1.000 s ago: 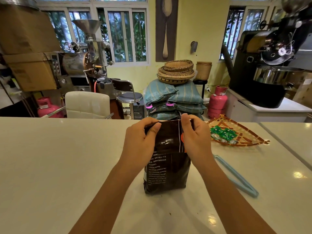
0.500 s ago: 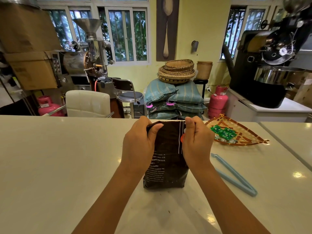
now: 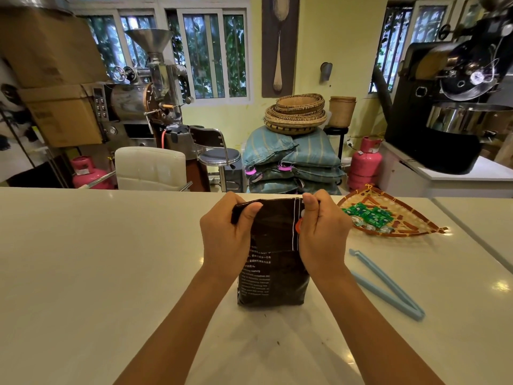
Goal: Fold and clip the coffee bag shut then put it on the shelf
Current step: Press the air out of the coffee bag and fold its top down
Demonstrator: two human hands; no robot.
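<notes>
A dark brown coffee bag (image 3: 273,262) with white print stands upright on the white counter (image 3: 97,273) in front of me. My left hand (image 3: 226,237) pinches the bag's top left corner, thumb over the folded edge. My right hand (image 3: 322,232) grips the top right corner the same way. The bag's top is rolled over towards me between both hands. A long light-blue bag clip (image 3: 388,284) lies open in a V on the counter, just right of my right forearm.
A woven triangular tray (image 3: 416,227) holding green packets sits on the counter at the right. Behind the counter are a white chair (image 3: 151,168), a stool, stacked sacks with baskets on top, pink gas cylinders and two coffee roasters. No shelf is in view.
Both hands have closed tighter on the bag's top corners and rolled the top edge down towards me. The bag stays in place; the clip has not moved.
</notes>
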